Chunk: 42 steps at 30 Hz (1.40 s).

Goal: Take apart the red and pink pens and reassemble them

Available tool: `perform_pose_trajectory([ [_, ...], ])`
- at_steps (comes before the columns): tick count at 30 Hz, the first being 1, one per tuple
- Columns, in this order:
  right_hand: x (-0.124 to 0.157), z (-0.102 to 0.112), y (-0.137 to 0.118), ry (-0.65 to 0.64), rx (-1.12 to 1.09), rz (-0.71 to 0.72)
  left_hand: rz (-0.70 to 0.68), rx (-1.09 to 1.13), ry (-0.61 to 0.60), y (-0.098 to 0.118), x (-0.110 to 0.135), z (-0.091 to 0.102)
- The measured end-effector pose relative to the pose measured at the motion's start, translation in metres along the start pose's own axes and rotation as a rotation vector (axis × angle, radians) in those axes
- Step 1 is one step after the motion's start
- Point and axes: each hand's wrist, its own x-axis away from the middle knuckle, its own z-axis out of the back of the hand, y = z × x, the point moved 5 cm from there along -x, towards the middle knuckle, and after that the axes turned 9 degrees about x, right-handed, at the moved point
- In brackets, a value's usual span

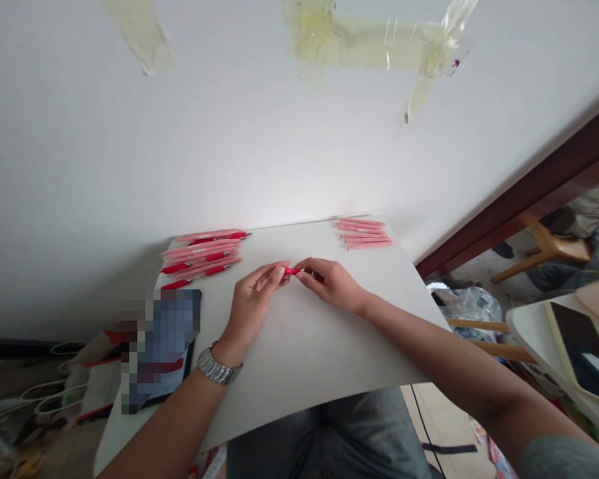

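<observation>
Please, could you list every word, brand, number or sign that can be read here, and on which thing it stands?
No text can be read.
Left pink sticks and right pink sticks: pale marks, too small.
Held red piece: no lettering can be made out.
Tablet: pixelated, unreadable.
Colourful clutter on the floor: too blurred.

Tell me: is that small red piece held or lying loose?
Held: the left hand and right hand grip the red piece. Whether it's whole, I cannot tell; the hands cover its ends.
</observation>
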Motion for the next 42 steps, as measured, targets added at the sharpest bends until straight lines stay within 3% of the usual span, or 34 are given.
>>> perform_pose_trajectory([
  [6, -0.002, 0.002, -0.003, 0.002, -0.009, 0.085, 0.004, 0.021, -0.028, 0.0, 0.001, -0.002],
  [23, 0.001, 0.001, 0.0, -0.031, 0.033, -0.021, -0.02, -0.007, -0.001, 0.005, 0.001, -0.003],
  [30, 0.0, 0.002, -0.003, -0.02, 0.101, 0.076, -0.018, -0.024, -0.014, 0.005, 0.001, -0.003],
  [42, 0.001, 0.0, 0.004, -0.012, 0.133, 0.032, -0.008, -0.074, -0.028, 0.004, 0.0, -0.001],
])
